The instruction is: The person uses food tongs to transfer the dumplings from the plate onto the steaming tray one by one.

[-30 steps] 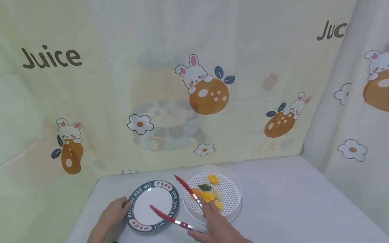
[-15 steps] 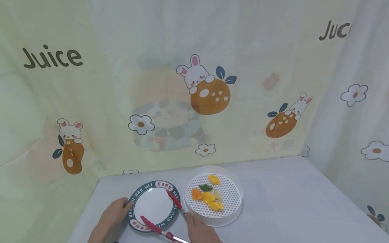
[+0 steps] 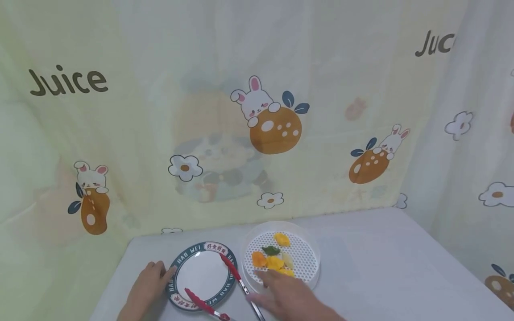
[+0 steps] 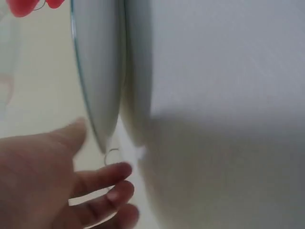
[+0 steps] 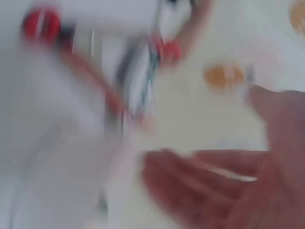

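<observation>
My left hand (image 3: pixel 146 287) is at the left rim of a white plate (image 3: pixel 196 276) with a dark green lettered border. In the left wrist view its thumb and fingers (image 4: pixel 109 195) stand apart around the plate's edge (image 4: pixel 97 95). Red-tipped metal tongs (image 3: pixel 230 266) lie spread, their tips over the plate and their handles running off its near side. My right hand (image 3: pixel 287 296) is off the tongs, its fingers loosely extended over the near edge of a white perforated round tray (image 3: pixel 303 256). Blur softens this hand (image 5: pixel 205 186) in the right wrist view.
Several yellow, orange, green and pale dumpling-shaped pieces (image 3: pixel 275 262) lie in the perforated tray. A white cloth (image 3: pixel 369 267) covers the table. Behind it hangs a curtain (image 3: pixel 329 178) printed with rabbits and fruit.
My right hand has carried the tongs left from the tray to the plate, set them down, let go and moved back right. The left hand has stayed by the plate.
</observation>
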`<state>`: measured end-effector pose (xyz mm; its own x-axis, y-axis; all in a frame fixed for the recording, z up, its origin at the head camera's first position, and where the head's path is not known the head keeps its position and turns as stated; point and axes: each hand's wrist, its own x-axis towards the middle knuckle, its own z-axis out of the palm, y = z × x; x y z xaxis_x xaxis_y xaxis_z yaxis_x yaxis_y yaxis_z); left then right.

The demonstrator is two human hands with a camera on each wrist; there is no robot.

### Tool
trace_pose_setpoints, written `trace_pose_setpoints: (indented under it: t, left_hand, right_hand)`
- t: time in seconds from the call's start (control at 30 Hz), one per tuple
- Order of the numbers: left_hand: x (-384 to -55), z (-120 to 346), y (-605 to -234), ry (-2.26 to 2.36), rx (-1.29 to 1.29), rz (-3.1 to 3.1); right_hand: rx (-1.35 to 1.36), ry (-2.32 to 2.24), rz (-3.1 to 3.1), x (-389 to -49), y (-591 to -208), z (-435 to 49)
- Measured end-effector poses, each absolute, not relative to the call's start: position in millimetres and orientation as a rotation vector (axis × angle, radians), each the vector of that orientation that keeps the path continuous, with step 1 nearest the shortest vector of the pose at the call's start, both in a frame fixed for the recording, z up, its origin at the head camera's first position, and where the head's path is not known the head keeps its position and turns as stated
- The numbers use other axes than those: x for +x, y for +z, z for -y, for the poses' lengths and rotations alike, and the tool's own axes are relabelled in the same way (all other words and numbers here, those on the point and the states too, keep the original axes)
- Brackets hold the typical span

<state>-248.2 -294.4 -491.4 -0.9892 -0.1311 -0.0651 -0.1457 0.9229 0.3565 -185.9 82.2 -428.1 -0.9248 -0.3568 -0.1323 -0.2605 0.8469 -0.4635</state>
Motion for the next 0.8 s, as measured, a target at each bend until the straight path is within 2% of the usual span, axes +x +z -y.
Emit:
trace_pose_setpoints:
  t: [0.13,0.27,0.4,0.57,0.8]
  left_hand:
    - [-240.5,303.7,-479.0,0.546,-0.25,-3.106]
    - [-238.9,321.3,-468.9,0.511,-0.181,-3.193]
    - [-244.9,339.9,-471.8,0.422,-0.122,-3.193]
    - [-250.6,355.5,-489.1,0.346,-0.106,-3.092]
    - [-251.6,358.4,-499.8,0.335,-0.134,-3.047]
  right_hand:
    - [-0.546,-0.86,-3.137,-212.5,-420.4,-152.6]
    - [-0.519,-0.787,-3.316,-253.4,-435.9,-225.4]
    - [-0.424,-0.654,-3.313,-275.8,-456.1,-276.3]
    - [-0.309,-0.577,-3.152,-283.4,-478.6,-303.7]
    - [-0.222,-0.586,-3.023,-284.0,-494.1,-308.7]
